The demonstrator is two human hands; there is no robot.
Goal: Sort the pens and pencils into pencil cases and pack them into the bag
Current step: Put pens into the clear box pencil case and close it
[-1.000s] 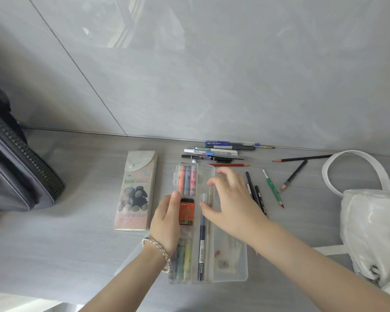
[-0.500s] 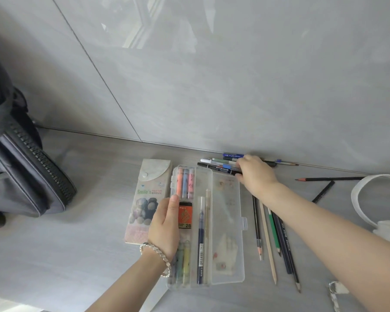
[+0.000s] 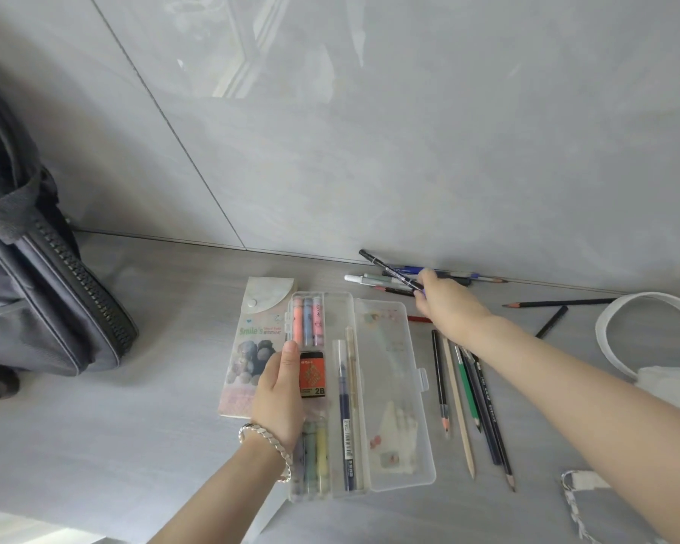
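While the dark backpack [image 3: 44, 292] waits at the far left edge of the grey table [image 3: 134, 445], presumably the bag everything ends up in, the sorting is only partly done. Just right of it lies a soft printed pencil case [image 3: 252, 339], flap snapped shut, touching the clear plastic case [image 3: 393, 386], which lies open with its lid folded flat to the right. The left hand [image 3: 281, 390] rests flat across the tray's left edge, fingers together and pressing rather than gripping, probably to keep the light box from sliding as things are dropped in. Highlighters, a 2B lead box [image 3: 312, 374] and a blue pen [image 3: 344, 410] already sit in the tray. Further right, the right hand [image 3: 444, 304] is pinched shut on a black pen [image 3: 389, 270], raised at a slant above the loose pens [image 3: 381, 282] bunched along the wall; I judge it is bound for the open tray. Below that forearm several pencils [image 3: 472, 402] lie side by side just beside the lid, likely gathered for the other case. Two more dark pencils [image 3: 554, 314] lie apart, near a white bag [image 3: 652, 347] at the right edge
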